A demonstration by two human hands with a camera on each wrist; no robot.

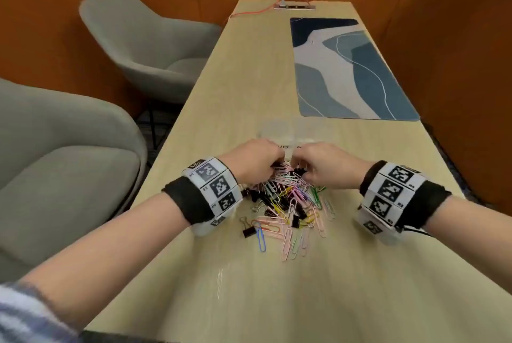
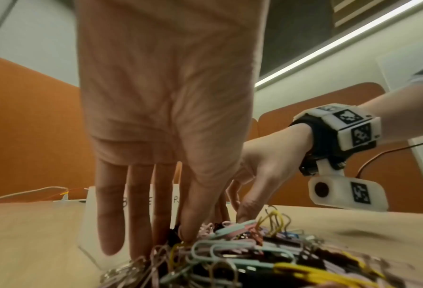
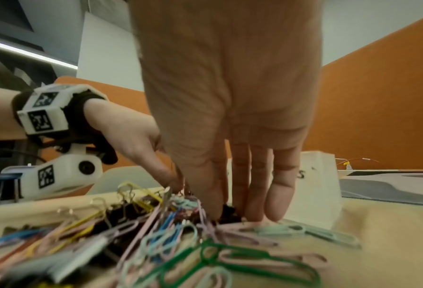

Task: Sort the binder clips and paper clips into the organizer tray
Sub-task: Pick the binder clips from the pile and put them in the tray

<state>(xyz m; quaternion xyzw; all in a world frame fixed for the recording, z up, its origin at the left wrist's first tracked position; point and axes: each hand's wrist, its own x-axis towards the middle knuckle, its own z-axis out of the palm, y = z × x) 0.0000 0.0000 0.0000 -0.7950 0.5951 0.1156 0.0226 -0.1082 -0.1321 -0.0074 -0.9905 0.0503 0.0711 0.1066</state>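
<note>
A heap of coloured paper clips and black binder clips (image 1: 288, 204) lies on the wooden table in front of me. Just beyond it stands the clear organizer tray (image 1: 285, 132), also seen as a pale labelled wall, the tray (image 2: 88, 214) and the tray (image 3: 316, 185). Both hands reach into the heap's far edge, fingers pointing down. My left hand (image 1: 278, 165) pinches a black binder clip (image 2: 172, 234) between thumb and index finger. My right hand (image 1: 297, 172) pinches another black binder clip (image 3: 227, 212) with its thumb and fingers. Their fingertips are partly hidden among the clips.
A blue and grey desk mat (image 1: 346, 65) covers the far right of the table. A power strip with orange cables (image 1: 293, 6) sits at the far end. Two grey chairs (image 1: 155, 46) stand left of the table's edge. Orange walls surround it.
</note>
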